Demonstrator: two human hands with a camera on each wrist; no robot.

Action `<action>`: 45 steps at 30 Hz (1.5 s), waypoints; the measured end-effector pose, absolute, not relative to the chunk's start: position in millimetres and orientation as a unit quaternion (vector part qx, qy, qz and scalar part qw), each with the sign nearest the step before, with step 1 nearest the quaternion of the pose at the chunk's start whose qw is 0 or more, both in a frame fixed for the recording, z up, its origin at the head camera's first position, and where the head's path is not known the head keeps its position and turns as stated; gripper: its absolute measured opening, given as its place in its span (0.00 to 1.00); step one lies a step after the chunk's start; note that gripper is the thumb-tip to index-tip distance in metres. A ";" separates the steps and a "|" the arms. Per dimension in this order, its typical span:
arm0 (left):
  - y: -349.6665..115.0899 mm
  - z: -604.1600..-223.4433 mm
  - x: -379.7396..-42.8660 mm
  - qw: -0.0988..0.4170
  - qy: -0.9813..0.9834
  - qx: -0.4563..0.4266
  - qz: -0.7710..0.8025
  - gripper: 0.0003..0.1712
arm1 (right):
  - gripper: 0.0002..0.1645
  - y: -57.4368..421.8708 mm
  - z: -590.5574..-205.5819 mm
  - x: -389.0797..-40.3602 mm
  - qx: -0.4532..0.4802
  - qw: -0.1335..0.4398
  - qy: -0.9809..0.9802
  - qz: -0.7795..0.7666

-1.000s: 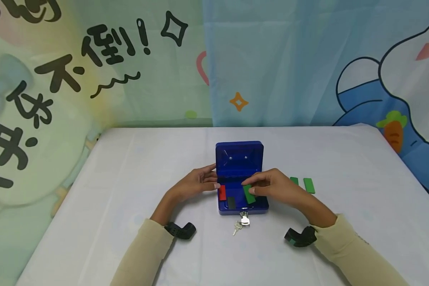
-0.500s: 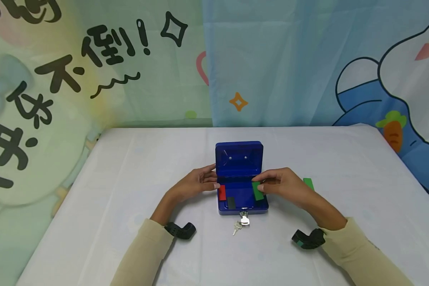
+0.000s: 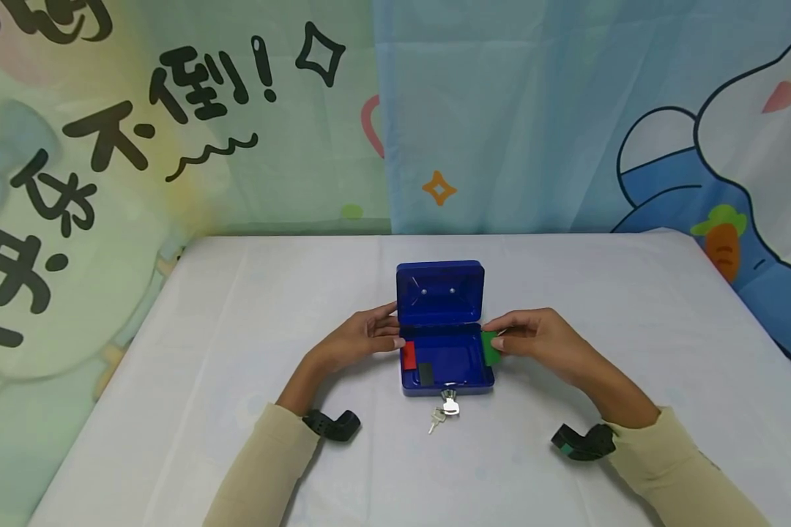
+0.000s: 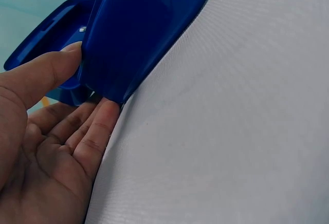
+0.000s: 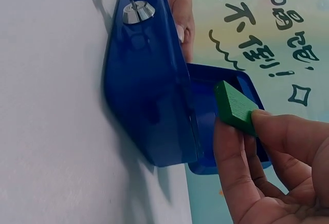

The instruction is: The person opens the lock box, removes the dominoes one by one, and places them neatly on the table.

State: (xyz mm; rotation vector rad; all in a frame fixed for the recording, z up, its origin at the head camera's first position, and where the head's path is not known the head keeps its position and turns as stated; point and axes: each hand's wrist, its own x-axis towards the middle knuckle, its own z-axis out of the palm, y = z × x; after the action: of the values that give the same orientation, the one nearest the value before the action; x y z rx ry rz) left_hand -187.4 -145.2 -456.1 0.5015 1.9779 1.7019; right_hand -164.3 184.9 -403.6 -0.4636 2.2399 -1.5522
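Observation:
A blue metal cash box (image 3: 448,359) stands on the table with its lid (image 3: 439,293) raised. My left hand (image 3: 371,337) rests against the box's left side, thumb tip on the rim and fingers extended by the rear corner, as the left wrist view shows. Between thumb and fingertips, my right hand (image 3: 534,335) pinches a green rectangular block (image 5: 235,108) at the box's right rim. Inside the box, a red block (image 3: 409,356) lies along the left wall and a dark block (image 3: 425,374) lies nearer the front.
A silver lock (image 3: 450,402) with a key (image 3: 438,418) in it hangs at the box's front. White cloth (image 3: 303,278) covers the table. A printed curtain (image 3: 501,117) hangs behind it.
My right hand has moved right with the green block, from over the box's inside to its right rim. Two green blocks on the table have become hidden behind that hand. My left hand stays put.

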 end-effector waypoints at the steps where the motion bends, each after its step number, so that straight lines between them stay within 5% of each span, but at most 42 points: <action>1: -145.3 -455.9 -187.0 0.241 0.723 0.182 0.621 0.43 | 0.19 185.7 -403.9 -164.3 -0.162 0.187 0.797 -0.551; 45: -148.4 -457.1 -188.5 0.234 0.740 0.186 0.603 0.44 | 0.20 279.7 -406.9 -170.4 -0.099 0.139 0.840 -0.514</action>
State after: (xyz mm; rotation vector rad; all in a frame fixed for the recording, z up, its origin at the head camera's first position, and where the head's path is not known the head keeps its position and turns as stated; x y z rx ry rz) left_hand -188.5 -148.4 -457.1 0.5112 2.0315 1.6551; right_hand -170.4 279.7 -406.9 -0.2872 2.4302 -1.4873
